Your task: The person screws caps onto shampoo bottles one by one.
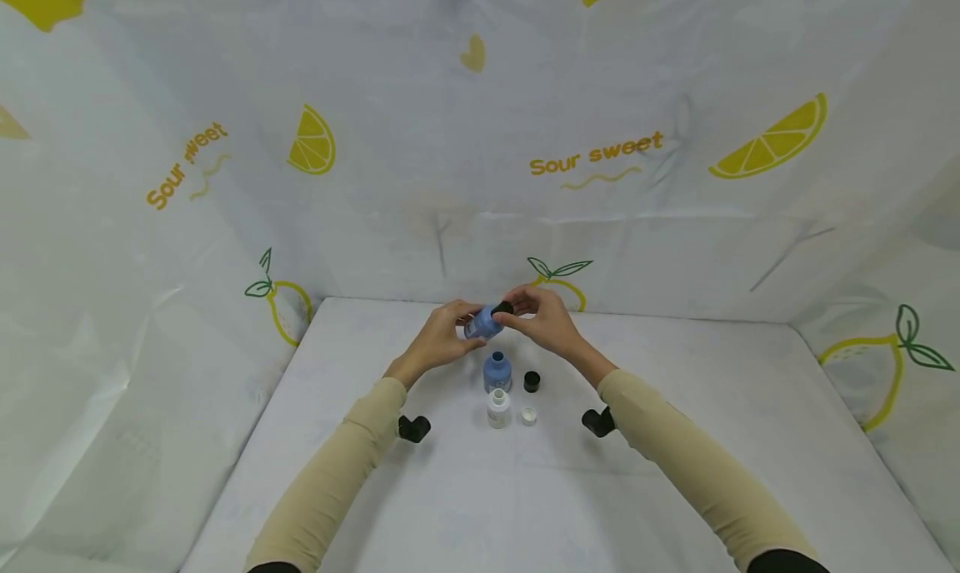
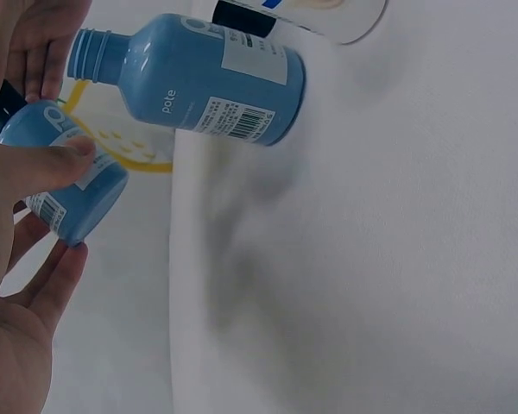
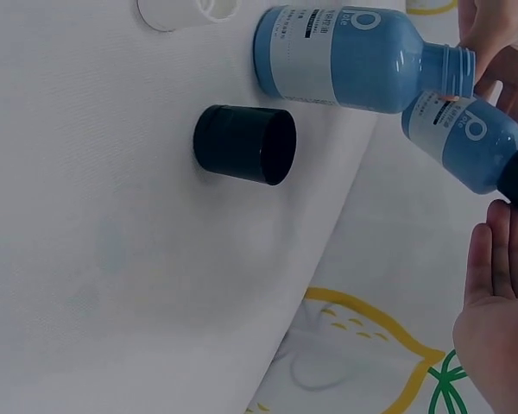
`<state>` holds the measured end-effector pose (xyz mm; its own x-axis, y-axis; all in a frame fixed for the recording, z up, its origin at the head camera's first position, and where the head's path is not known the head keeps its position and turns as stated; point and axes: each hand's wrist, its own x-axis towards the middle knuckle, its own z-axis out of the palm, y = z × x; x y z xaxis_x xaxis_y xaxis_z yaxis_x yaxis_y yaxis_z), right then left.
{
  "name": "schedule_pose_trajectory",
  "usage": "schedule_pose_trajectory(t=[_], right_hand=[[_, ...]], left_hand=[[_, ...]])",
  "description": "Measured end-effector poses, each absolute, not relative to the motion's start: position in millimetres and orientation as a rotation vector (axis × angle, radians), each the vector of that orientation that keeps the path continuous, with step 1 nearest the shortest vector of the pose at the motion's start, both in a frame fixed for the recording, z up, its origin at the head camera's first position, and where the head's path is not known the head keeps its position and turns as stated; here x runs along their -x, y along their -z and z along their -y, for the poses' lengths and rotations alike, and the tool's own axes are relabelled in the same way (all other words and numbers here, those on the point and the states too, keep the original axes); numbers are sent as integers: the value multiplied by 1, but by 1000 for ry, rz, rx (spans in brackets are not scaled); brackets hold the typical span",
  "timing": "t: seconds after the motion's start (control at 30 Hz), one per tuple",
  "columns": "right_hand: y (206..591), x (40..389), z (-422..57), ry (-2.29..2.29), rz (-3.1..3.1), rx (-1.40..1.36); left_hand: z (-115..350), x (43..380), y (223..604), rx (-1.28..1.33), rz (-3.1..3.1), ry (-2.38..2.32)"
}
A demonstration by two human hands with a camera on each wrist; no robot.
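Observation:
A blue bottle with a black cap is held tilted in the air over the back of the table. My left hand grips its body, thumb across the label in the left wrist view. At the top, my right hand pinches the black cap between thumb and fingers. Just in front stands a second blue bottle, upright and uncapped, its threaded neck bare. A loose black cap sits to the right of it. Nearer still, an uncapped white bottle stands beside a white cap.
The white-covered table meets a lemon-printed sheet hanging behind it and at both sides. Black wrist mounts stick out from the sleeves over the table on either side of the bottles.

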<state>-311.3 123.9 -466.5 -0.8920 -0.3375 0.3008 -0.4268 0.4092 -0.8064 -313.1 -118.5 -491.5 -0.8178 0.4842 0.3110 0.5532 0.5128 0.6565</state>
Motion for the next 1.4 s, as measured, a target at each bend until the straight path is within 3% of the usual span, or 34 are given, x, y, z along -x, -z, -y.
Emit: schedule_pose_trajectory(t=[0.4, 1.4], right_hand=[[463, 313, -131, -1567, 2528, -977], [465, 316, -134, -1600, 2549, -927]], left_hand=[[120, 316, 492, 915, 2663, 1208], [115, 315, 492, 893, 2699, 1226]])
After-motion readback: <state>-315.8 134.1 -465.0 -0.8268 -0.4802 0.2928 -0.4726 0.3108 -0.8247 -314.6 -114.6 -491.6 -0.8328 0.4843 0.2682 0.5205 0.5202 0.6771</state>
